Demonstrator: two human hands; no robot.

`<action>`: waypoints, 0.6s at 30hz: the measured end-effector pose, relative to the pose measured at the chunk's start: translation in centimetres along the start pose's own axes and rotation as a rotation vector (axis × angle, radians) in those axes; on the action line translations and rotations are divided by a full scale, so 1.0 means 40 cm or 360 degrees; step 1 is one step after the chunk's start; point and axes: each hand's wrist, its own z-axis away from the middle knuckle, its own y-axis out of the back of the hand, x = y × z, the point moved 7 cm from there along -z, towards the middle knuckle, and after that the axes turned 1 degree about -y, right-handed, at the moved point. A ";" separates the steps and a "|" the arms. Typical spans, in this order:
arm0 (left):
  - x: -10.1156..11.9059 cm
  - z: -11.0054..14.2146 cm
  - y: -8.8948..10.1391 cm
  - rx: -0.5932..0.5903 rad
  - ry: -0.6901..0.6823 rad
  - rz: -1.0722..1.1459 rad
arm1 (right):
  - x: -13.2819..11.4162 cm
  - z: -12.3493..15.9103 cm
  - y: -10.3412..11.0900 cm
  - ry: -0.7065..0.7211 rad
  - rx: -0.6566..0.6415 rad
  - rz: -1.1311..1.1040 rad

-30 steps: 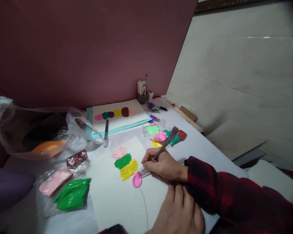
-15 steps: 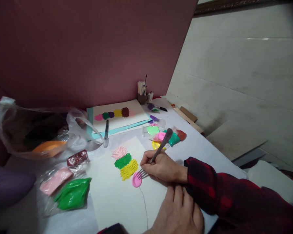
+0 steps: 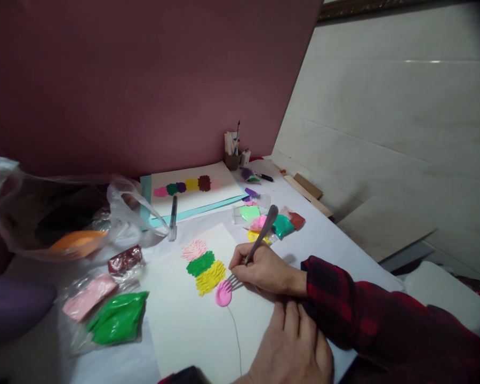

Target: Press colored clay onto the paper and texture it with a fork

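My right hand (image 3: 264,269) grips a metal fork (image 3: 265,229) like a pen, handle up and tines down. The tines touch the right side of a round pink clay piece (image 3: 223,294) on a white sheet of paper (image 3: 192,341). Above that piece run textured patches of yellow clay (image 3: 210,278), green clay (image 3: 200,263) and pale pink clay (image 3: 194,249). A thin pencil line curves down from the pink piece. My left hand (image 3: 290,344) lies flat on the paper's lower right, fingers stretched out under my right wrist.
Left of the paper lie bags of green clay (image 3: 118,318), pale pink clay (image 3: 90,297) and dark red clay (image 3: 125,260), near a plastic bag (image 3: 20,213). Behind are a marker (image 3: 173,218), a coloured picture (image 3: 184,208) and a pen cup (image 3: 232,160). Several clay packets (image 3: 283,226) sit at right.
The fork has shifted very slightly, with its tines still at the pink clay. The view has moved a little; my left hand stays flat on the paper.
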 end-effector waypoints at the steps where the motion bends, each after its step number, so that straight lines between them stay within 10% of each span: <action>1: -0.001 0.000 0.000 -0.0001 0.0009 -0.0004 | 0.001 0.000 0.001 -0.0008 -0.0005 -0.0027; 18: 0.000 -0.004 0.011 0.0055 0.0076 0.0035 | -0.026 -0.003 0.006 0.0195 0.0034 0.0282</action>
